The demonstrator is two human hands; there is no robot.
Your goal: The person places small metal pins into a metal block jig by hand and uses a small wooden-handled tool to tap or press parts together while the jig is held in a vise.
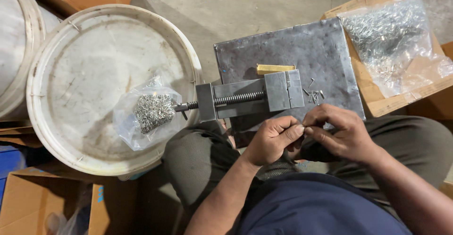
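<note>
A seated person brings both hands together just above the knees, the left hand [272, 138] and right hand [340, 133] meeting fingertip to fingertip, pinched on what appears to be a small metal pin [303, 129]; it is too small to make out for certain.

Just beyond the hands, a small steel vise [252, 97] lies on a grey metal plate [325, 51], its screw pointing left and its jaws nearly closed. A few loose pins [313, 94] lie scattered on the plate to the right of the vise, and a short yellowish block [274, 68] rests on the far side of it.

To the left, a clear bag of worked wire pieces [152, 112] sits on the lid of a white bucket [85, 41]. At far right, a much fuller bag of pins [391, 32] lies open on a cardboard box [377, 103]. Judging by the two bags, a modest share seems finished and a large stock remains.

The work is set on a bare concrete floor [236, 8], hemmed in by more cardboard cartons [33, 202] at near left.
</note>
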